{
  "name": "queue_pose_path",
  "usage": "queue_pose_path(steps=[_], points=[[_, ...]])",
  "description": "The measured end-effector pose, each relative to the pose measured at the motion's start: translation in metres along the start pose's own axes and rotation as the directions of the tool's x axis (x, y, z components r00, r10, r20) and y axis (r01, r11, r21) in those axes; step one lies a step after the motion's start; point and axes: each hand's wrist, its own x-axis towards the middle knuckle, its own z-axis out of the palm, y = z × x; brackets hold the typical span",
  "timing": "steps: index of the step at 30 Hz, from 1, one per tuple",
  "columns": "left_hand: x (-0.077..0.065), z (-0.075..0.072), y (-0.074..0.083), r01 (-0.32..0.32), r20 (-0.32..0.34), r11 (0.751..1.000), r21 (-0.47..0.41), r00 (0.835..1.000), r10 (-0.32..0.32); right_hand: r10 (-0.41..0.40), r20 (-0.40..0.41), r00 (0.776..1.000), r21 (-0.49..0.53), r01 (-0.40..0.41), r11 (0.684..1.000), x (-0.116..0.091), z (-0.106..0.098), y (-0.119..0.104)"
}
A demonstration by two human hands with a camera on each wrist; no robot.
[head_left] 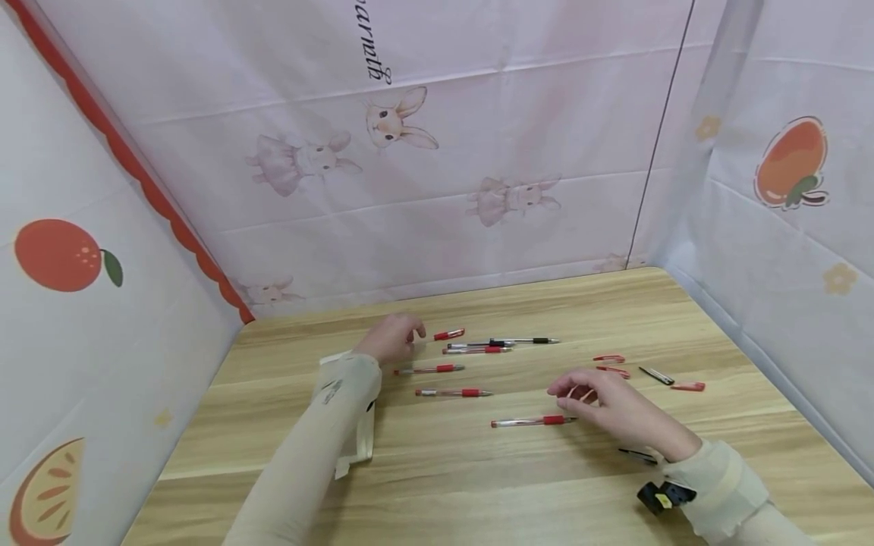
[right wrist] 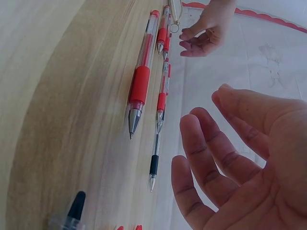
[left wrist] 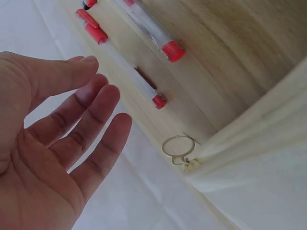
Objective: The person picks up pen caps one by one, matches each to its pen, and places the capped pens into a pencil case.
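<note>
My left hand (head_left: 392,337) is over the back left of the table, fingers loosely bent and holding nothing. Just right of its fingertips lies a red pen cap (head_left: 448,334). A red gel pen (head_left: 430,369) rests below that hand. My right hand (head_left: 601,398) hovers above the table with relaxed, parted fingers and nothing between them. Nearest to it is another red gel pen (head_left: 532,422), uncapped, its metal tip pointing toward the hand; the right wrist view shows a red gel pen (right wrist: 140,84) beside the empty palm.
Another red pen (head_left: 454,393) lies mid-table. Behind it are a red pen (head_left: 478,350) and a black pen (head_left: 524,340), close together. Red caps (head_left: 687,387) and a black cap (head_left: 657,375) are scattered at right. Printed cloth walls (head_left: 444,152) edge the table.
</note>
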Motion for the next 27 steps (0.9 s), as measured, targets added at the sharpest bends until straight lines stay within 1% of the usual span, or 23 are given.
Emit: queue_pose_path(steps=[3,9,15,18,22,27], points=[[-0.006,-0.001,0.001,-0.019,0.015,1.000,0.021,1.000,0.018,0.008,-0.002,1.000,-0.008,-0.008,1.000,0.000,-0.001,0.001],[-0.015,0.000,0.001,-0.034,0.060,0.999,-0.005,0.998,0.034,-0.019,-0.015,1.000,-0.025,0.019,1.000,0.001,-0.004,0.003],[-0.021,0.004,0.004,-0.112,0.076,0.994,0.004,0.991,0.111,-0.055,-0.028,0.998,-0.037,0.054,0.998,0.002,-0.005,0.005],[-0.025,0.008,0.006,-0.125,0.093,0.992,-0.003,0.988,0.125,-0.062,-0.030,0.998,-0.040,0.061,0.997,0.002,-0.006,0.006],[-0.031,0.012,0.008,-0.134,0.098,0.991,0.002,0.986,0.133,-0.061,-0.031,0.998,-0.044,0.060,0.997,0.000,-0.007,0.006],[-0.032,0.018,0.009,-0.164,0.080,0.985,0.052,0.984,0.160,-0.057,-0.031,0.998,-0.045,0.056,0.997,-0.002,-0.008,0.007]])
